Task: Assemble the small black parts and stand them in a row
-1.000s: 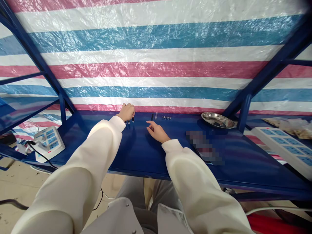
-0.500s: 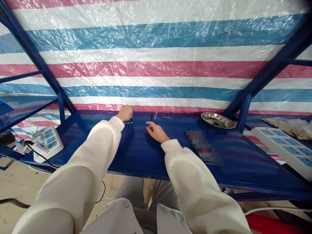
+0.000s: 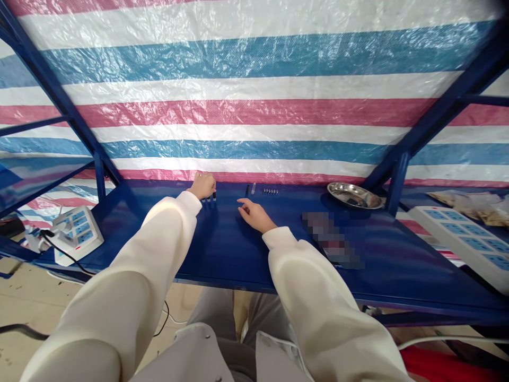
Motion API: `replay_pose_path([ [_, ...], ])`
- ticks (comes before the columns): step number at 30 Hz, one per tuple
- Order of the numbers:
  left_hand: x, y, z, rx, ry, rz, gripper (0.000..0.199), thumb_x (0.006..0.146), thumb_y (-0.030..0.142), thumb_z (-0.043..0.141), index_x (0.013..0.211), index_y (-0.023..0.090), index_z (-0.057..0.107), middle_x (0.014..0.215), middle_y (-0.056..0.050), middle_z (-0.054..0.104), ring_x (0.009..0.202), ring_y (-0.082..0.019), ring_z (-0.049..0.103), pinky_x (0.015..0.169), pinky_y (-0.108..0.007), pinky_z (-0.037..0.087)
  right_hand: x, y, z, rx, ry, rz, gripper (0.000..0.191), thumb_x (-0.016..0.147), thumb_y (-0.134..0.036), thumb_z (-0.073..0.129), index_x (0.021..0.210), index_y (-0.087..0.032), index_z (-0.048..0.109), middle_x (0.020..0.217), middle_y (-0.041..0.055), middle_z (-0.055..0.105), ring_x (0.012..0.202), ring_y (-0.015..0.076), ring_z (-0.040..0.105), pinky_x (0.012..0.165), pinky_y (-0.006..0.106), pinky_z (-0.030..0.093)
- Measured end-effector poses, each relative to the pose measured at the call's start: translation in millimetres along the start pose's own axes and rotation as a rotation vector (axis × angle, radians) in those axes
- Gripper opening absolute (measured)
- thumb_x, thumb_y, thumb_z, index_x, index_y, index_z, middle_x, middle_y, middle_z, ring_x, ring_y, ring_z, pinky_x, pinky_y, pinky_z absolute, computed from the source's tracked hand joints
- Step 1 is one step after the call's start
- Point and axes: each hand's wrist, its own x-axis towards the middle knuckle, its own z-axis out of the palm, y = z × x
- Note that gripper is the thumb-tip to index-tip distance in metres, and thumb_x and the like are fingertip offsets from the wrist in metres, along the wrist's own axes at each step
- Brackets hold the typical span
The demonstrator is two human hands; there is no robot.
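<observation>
At the back left of the blue table, my left hand point(image 3: 203, 185) is closed over a group of small black pieces with silvery ends point(image 3: 214, 196). The hand hides their upper parts, and what its fingers grip is too small to make out. My right hand point(image 3: 253, 214) rests near the middle of the table, its fingers loosely curved and apart, holding nothing. Just behind it lie a thin black rod point(image 3: 247, 189) and a short clear tube point(image 3: 253, 188). A row of several small metal pieces point(image 3: 271, 192) sits to their right.
A shallow steel dish point(image 3: 355, 196) is at the back right of the blue table point(image 3: 226, 249). A blurred-out flat object point(image 3: 332, 240) lies nearer. White power strips point(image 3: 81, 233) flank the table, and blue frame bars rise at both sides.
My left hand has shifted very slightly to the left over the black pieces. My right hand is in the same place.
</observation>
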Motion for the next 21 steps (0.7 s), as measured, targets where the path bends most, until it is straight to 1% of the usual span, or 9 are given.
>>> replay_pose_path([
  [5,-1.1,-0.2,0.6,0.003,0.005,0.004,0.012,0.073,0.018,0.058,0.078,0.015,0.069,0.096,-0.010,0.065,0.103,-0.030,0.053,0.090,-0.046,0.032,0.4,0.9,0.5,-0.014,0.009,-0.005,0.030,0.085,-0.022,0.046,0.113,-0.019,0.055,0.075,0.0014,0.065,0.065,0.0142,0.059,0.069,0.028,0.046],
  [10,-1.3,-3.6,4.2,-0.002,0.020,0.012,0.012,0.075,0.023,0.060,0.080,0.017,0.069,0.097,-0.010,0.065,0.102,-0.029,0.053,0.091,-0.046,0.032,-0.1,-0.3,0.0,-0.029,-0.005,0.009,0.031,0.086,-0.022,0.045,0.115,-0.018,0.055,0.077,0.0020,0.066,0.067,0.0143,0.060,0.070,0.028,0.046],
  [14,-4.1,-1.6,0.5,-0.014,0.023,0.014,0.015,0.076,0.027,0.060,0.085,0.017,0.068,0.100,-0.010,0.065,0.103,-0.029,0.053,0.090,-0.045,0.032,-0.3,-3.3,-2.0,-0.062,-0.015,0.037,0.032,0.086,-0.021,0.045,0.116,-0.018,0.054,0.079,0.0022,0.066,0.070,0.0148,0.060,0.071,0.027,0.045],
  [16,-7.4,4.8,-4.6,-0.031,0.058,0.021,0.018,0.079,0.027,0.057,0.089,0.017,0.067,0.101,-0.010,0.065,0.104,-0.028,0.053,0.090,-0.043,0.032,0.0,-4.4,-3.3,-0.104,-0.003,0.081,0.032,0.086,-0.021,0.045,0.117,-0.018,0.055,0.081,0.0032,0.067,0.072,0.0157,0.061,0.073,0.028,0.045],
  [18,-11.5,15.8,-9.3,-0.060,0.124,0.052,0.022,0.083,0.028,0.051,0.097,0.017,0.065,0.105,-0.010,0.064,0.105,-0.026,0.053,0.090,-0.041,0.032,0.6,-4.7,-4.5,-0.172,0.032,0.135,0.033,0.086,-0.020,0.045,0.116,-0.016,0.056,0.085,0.0058,0.067,0.079,0.0176,0.061,0.076,0.030,0.046],
  [20,-15.3,30.8,-10.8,-0.093,0.180,0.099,0.028,0.086,0.027,0.046,0.106,0.017,0.062,0.110,-0.010,0.062,0.106,-0.025,0.053,0.091,-0.041,0.032,0.8,-4.0,-5.3,-0.253,0.089,0.181,0.033,0.085,-0.019,0.044,0.115,-0.014,0.057,0.095,0.0102,0.067,0.090,0.0209,0.060,0.083,0.033,0.045],
  [21,-16.8,39.2,-9.6,-0.110,0.184,0.131,0.032,0.087,0.027,0.043,0.113,0.017,0.059,0.114,-0.011,0.061,0.109,-0.025,0.052,0.092,-0.040,0.032,0.7,-3.6,-5.4,-0.292,0.118,0.204,0.034,0.085,-0.019,0.043,0.115,-0.013,0.058,0.103,0.0123,0.065,0.097,0.0228,0.058,0.086,0.035,0.044],
])
